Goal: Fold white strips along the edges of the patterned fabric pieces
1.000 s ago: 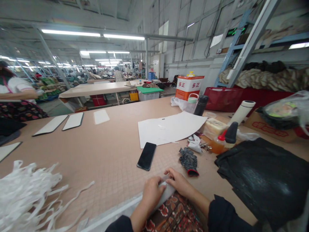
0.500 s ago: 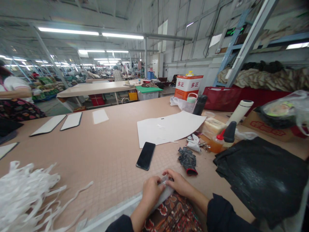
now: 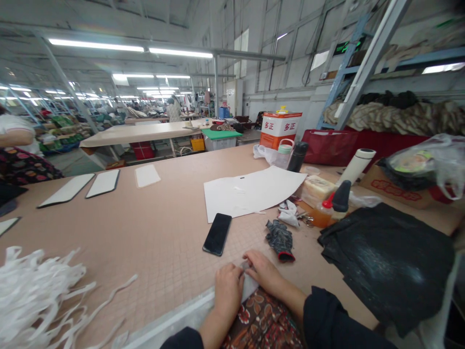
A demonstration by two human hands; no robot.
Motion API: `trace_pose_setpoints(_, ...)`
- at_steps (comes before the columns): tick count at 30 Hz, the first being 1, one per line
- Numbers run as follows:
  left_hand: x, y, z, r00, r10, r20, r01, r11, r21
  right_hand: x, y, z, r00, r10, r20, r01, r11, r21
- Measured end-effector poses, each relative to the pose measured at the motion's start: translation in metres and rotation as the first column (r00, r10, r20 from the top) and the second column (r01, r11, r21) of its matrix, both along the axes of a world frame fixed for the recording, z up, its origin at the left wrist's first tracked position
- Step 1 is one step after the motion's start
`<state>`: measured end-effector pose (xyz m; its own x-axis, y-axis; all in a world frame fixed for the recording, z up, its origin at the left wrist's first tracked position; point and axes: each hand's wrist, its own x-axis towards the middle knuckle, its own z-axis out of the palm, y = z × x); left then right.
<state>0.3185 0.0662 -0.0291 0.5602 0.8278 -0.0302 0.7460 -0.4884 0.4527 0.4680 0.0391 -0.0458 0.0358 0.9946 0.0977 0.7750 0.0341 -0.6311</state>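
Left hand (image 3: 228,286), right hand (image 3: 262,271): both grips pinched on grey strip (image 3: 250,290) at table (image 3: 163,232) edge

**Bare hands, dark sleeves, a flowered garment**

The left grip (image 3: 228,287) and the right grip (image 3: 262,270) are bare hands. Behind the right grip the forearm is uncovered as far as the right sleeve (image 3: 329,317), which is black or deep navy. Its matte cloth is pushed up and bunched in soft folds at the cuff. Behind the left grip a longer stretch of forearm shows. The left sleeve (image 3: 181,339) is the same dark cloth, seen only as a rounded edge at the bottom of the view. Just below and between the two grips is a patterned garment (image 3: 261,320) with a brown ground, printed with rust-red and cream flowers and leaf shapes. Whether it is a skirt, dress or apron cannot be told.
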Motion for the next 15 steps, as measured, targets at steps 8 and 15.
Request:
trace_pose_setpoints(8,-0.003,-0.008,-0.005,0.983,-0.124,-0.133,0.147,0.972,0.185,0.003,-0.002,0.008,0.98,0.071,0.183,-0.073,0.997,0.0)
trace_pose_setpoints(15,-0.004,-0.011,-0.012,0.959,-0.201,-0.199,0.252,0.928,0.275,0.008,0.011,0.013,0.979,0.102,0.178,-0.087,0.992,-0.092)
